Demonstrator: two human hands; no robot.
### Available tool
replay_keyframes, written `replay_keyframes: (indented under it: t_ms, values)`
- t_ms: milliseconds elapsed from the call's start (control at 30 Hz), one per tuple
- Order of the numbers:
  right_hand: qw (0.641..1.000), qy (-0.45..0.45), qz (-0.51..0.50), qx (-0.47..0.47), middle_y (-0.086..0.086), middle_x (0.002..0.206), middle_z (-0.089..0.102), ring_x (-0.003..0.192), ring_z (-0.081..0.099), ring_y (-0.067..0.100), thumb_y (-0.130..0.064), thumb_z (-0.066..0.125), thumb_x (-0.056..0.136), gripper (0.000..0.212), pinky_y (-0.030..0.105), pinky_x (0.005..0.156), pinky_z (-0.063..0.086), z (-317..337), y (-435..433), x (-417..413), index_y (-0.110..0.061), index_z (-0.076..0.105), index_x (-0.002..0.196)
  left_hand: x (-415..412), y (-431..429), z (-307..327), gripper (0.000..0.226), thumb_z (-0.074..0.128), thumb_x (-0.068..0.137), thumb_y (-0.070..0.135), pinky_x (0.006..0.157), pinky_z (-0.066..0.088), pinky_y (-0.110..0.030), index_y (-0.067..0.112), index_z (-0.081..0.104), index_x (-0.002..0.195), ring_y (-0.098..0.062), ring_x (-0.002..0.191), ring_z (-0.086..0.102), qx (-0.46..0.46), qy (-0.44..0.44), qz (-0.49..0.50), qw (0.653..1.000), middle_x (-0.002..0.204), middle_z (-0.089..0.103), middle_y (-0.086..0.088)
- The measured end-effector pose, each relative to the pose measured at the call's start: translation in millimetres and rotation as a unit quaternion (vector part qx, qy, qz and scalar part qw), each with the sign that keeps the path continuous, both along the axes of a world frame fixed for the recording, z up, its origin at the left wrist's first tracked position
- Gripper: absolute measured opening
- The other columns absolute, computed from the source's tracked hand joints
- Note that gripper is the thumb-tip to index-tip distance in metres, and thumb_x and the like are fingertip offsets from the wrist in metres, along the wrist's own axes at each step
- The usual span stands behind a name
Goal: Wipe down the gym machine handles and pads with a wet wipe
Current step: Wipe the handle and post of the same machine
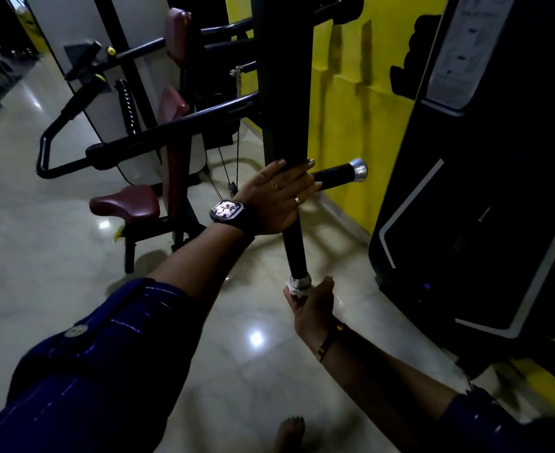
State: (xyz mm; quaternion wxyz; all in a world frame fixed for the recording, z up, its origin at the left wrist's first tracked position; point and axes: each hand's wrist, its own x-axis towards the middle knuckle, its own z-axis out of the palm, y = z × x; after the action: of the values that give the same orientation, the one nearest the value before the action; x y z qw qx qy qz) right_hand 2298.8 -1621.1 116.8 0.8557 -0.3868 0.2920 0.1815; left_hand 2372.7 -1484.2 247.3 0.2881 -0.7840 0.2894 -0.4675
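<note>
As a person's right grip closed on a white wet wipe, the wipe was held against the chrome end cap at the bottom of a black downward-pointing handle on a gym machine. The left grip, with a smartwatch on its wrist and rings on two fingers, was wrapped around the foot of the machine's black upright post, fingers curled over its edge just above where the handle began. A second black handle with its own chrome cap jutted sideways from the same junction toward a yellow wall. A thin bracelet circled the right wrist, and dark blue sleeves were pushed up both forearms. Behind the left arm stood the machine's maroon seat and, above it, a maroon back pad, both well apart from the wipe. A large black machine housing with pale trim filled the right side. Pale glossy floor tiles reflected overhead lights, and a bare foot showed at the bottom edge.
</note>
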Motion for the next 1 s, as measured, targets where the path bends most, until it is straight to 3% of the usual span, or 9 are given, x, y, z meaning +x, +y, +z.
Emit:
replay_keyframes:
  t_ms: [100, 267, 367, 433, 533, 667, 767, 900, 1000]
  values:
    - [0.995, -0.008, -0.058, -0.078, 0.008, 0.086, 0.059, 0.079, 0.059, 0.019, -0.041, 0.031, 0.103, 0.041, 0.032, 0.082, 0.045, 2.5, 8.4, 0.1, -0.007, 0.053, 0.096, 0.6, 0.7, -1.3, 0.050, 0.053, 0.084, 0.024, 0.118, 0.010, -0.044, 0.016, 0.061, 0.132, -0.023, 0.134, 0.047, 0.003, -0.008, 0.002, 1.000, 0.132, 0.062, 0.000]
    - [0.948, -0.125, 0.035, -0.291, -0.001, 0.086, 0.055, 0.085, 0.050, 0.017, -0.026, 0.041, 0.095, 0.026, 0.023, 0.075, 0.037, -5.6, 12.8, 14.3, -0.012, 0.058, 0.109, 1.2, 0.9, -3.2, 0.048, 0.052, 0.086, 0.023, 0.119, 0.008, -0.043, 0.017, 0.061, 0.133, -0.023, 0.135, 0.047, -0.002, -0.014, 0.002, 1.000, 0.133, 0.062, 0.000]
    - [0.923, -0.153, 0.056, -0.349, 0.008, 0.123, 0.055, 0.110, 0.053, 0.023, -0.020, 0.048, 0.088, 0.041, 0.023, 0.092, 0.038, -3.2, 19.2, 2.0, -0.011, 0.051, 0.129, 1.8, 2.3, -3.7, 0.048, 0.053, 0.086, 0.024, 0.119, 0.008, -0.043, 0.016, 0.060, 0.133, -0.023, 0.135, 0.047, 0.005, -0.017, 0.000, 1.000, 0.133, 0.061, 0.000]
    - [0.895, -0.227, 0.060, -0.379, 0.007, 0.152, 0.032, 0.138, 0.037, 0.023, 0.002, 0.050, 0.087, 0.070, 0.028, 0.112, 0.028, -7.5, 27.6, -19.9, -0.013, 0.025, 0.151, 2.3, 2.7, -4.2, 0.049, 0.055, 0.085, 0.025, 0.119, 0.007, -0.043, 0.017, 0.060, 0.133, -0.023, 0.134, 0.048, 0.006, -0.020, 0.003, 1.000, 0.133, 0.061, 0.000]
    - [0.860, -0.298, 0.084, -0.407, 0.003, 0.162, 0.004, 0.148, 0.016, 0.023, 0.011, 0.046, 0.081, 0.090, 0.041, 0.118, 0.022, -19.6, 34.2, -40.1, -0.020, 0.002, 0.154, 2.8, 2.2, -4.2, 0.049, 0.056, 0.084, 0.024, 0.120, 0.006, -0.043, 0.017, 0.061, 0.132, -0.023, 0.134, 0.048, 0.003, -0.020, 0.001, 1.000, 0.132, 0.062, 0.000]
    - [0.833, -0.320, 0.032, -0.451, 0.012, 0.151, 0.037, 0.139, 0.036, 0.030, 0.018, 0.044, 0.076, 0.078, 0.048, 0.113, 0.030, -17.9, 26.5, -17.5, -0.006, 0.028, 0.148, 1.6, 1.9, -2.8, 0.048, 0.057, 0.084, 0.025, 0.120, 0.006, -0.043, 0.017, 0.063, 0.131, -0.023, 0.133, 0.049, 0.007, -0.022, 0.004, 1.000, 0.131, 0.063, 0.000]
    - [0.815, -0.285, 0.068, -0.500, 0.014, 0.133, 0.057, 0.125, 0.052, 0.031, 0.006, 0.054, 0.084, 0.055, 0.032, 0.103, 0.038, -11.2, 13.9, 5.7, -0.005, 0.048, 0.138, 2.2, 1.4, -2.4, 0.049, 0.058, 0.082, 0.024, 0.120, 0.006, -0.043, 0.016, 0.063, 0.130, -0.023, 0.132, 0.050, 0.005, -0.025, -0.004, 1.000, 0.130, 0.064, 0.000]
    - [0.868, -0.258, 0.057, -0.421, 0.006, 0.130, 0.060, 0.122, 0.054, 0.022, -0.011, 0.046, 0.095, 0.038, 0.018, 0.093, 0.041, 0.1, 1.2, 1.4, -0.011, 0.057, 0.132, 3.7, 2.7, -4.1, 0.051, 0.060, 0.081, 0.025, 0.120, 0.006, -0.044, 0.016, 0.063, 0.130, -0.024, 0.132, 0.050, 0.006, -0.029, -0.010, 1.000, 0.131, 0.063, -0.001]
    - [0.878, -0.241, 0.017, -0.413, 0.009, 0.113, 0.067, 0.107, 0.061, 0.026, -0.021, 0.041, 0.089, 0.036, 0.035, 0.089, 0.050, 2.9, 2.5, 12.6, -0.013, 0.067, 0.114, 4.0, 2.7, -3.8, 0.051, 0.061, 0.080, 0.025, 0.120, 0.006, -0.043, 0.015, 0.064, 0.129, -0.023, 0.132, 0.050, 0.003, -0.023, -0.012, 1.000, 0.130, 0.064, -0.001]
